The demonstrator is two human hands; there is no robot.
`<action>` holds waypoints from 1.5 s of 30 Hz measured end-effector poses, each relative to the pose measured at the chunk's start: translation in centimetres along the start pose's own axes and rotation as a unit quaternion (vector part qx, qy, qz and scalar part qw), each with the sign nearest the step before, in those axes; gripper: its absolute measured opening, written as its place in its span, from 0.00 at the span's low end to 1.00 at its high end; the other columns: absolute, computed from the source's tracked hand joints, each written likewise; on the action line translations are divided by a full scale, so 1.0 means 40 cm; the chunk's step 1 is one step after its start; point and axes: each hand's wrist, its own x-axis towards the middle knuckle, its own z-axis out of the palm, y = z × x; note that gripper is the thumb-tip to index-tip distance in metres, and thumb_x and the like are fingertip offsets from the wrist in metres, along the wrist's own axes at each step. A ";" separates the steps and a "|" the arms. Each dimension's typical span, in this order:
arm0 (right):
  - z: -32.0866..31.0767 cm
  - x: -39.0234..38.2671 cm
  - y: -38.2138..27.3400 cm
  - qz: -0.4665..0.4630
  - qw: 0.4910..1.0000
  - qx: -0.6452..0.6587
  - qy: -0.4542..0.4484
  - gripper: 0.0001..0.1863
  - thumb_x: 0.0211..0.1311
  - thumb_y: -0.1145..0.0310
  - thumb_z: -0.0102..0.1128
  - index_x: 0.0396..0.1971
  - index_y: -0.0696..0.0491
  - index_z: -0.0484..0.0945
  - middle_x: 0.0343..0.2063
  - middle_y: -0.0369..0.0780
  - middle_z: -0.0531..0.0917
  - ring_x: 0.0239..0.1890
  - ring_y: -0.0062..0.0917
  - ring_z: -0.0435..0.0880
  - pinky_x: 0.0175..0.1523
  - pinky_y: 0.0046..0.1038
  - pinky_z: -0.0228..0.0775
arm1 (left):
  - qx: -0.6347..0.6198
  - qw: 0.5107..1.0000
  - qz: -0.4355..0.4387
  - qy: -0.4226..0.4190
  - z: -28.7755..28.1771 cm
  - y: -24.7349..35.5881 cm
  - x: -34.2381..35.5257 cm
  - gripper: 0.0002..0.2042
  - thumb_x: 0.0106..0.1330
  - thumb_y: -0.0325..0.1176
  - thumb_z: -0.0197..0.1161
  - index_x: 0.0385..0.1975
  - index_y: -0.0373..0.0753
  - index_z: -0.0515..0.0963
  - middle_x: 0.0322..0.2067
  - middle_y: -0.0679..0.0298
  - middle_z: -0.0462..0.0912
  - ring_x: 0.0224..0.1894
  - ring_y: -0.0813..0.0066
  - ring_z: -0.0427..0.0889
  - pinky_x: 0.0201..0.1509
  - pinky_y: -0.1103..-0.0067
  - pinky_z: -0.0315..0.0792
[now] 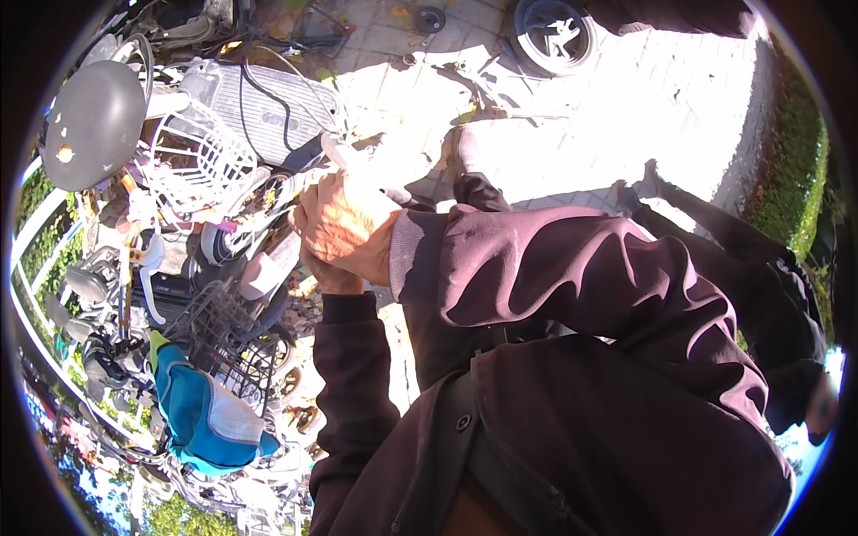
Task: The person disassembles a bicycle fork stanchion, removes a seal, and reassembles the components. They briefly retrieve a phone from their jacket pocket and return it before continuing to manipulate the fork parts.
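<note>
My right hand (350,223) reaches in from the right with its fingers curled. Below it and partly covered by it, my left hand (332,275) is closed too. The two hands meet near the middle, and what they grip is hidden between them. Just past them lies a grey ribbed footboard (273,100) with a dark cable across it. Left of the hands are a white basket (201,165) and a pale rounded part (261,275), with a black wire basket (241,353) lower down.
A dark oval saddle-like piece (94,125) stands at far left. A teal and grey cloth item (201,411) lies among piled cycle parts. On the sunlit paving are a wheel (554,37) and a smaller wheel (430,19). A person in dark clothes (760,286) is at right, by the grass (795,179).
</note>
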 end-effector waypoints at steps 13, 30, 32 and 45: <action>0.068 0.066 -0.107 -0.052 0.998 0.016 -0.023 0.18 0.59 0.58 0.62 0.45 0.53 0.77 0.45 0.43 0.81 0.39 0.33 0.83 0.45 0.35 0.74 | -0.121 0.991 0.020 0.058 0.061 0.001 0.003 0.16 0.79 0.36 0.47 0.57 0.33 0.71 0.50 0.62 0.77 0.55 0.67 0.77 0.66 0.68 0.69; 0.275 0.350 -0.423 -0.325 0.942 -0.056 -0.058 0.17 0.58 0.65 0.66 0.46 0.53 0.77 0.38 0.40 0.83 0.41 0.32 0.85 0.46 0.34 0.76 | -0.163 0.982 -0.014 0.100 0.081 0.089 0.005 0.20 0.64 0.26 0.70 0.55 0.36 0.78 0.51 0.63 0.83 0.56 0.74 0.80 0.65 0.70 0.69; 0.262 0.358 -0.425 -0.329 0.944 -0.023 -0.027 0.15 0.59 0.65 0.65 0.45 0.53 0.77 0.36 0.40 0.83 0.39 0.31 0.86 0.44 0.33 0.76 | -0.130 0.987 0.008 0.091 0.080 0.089 0.007 0.20 0.63 0.27 0.71 0.55 0.36 0.78 0.48 0.63 0.84 0.53 0.74 0.80 0.64 0.70 0.70; 0.246 0.401 -0.444 -0.372 0.906 -0.099 -0.173 0.16 0.70 0.57 0.55 0.40 0.55 0.81 0.18 0.44 0.82 0.24 0.39 0.85 0.33 0.37 0.74 | 0.019 0.997 0.013 0.077 0.061 0.115 -0.002 0.18 0.64 0.26 0.68 0.54 0.35 0.79 0.48 0.60 0.85 0.54 0.75 0.81 0.60 0.76 0.73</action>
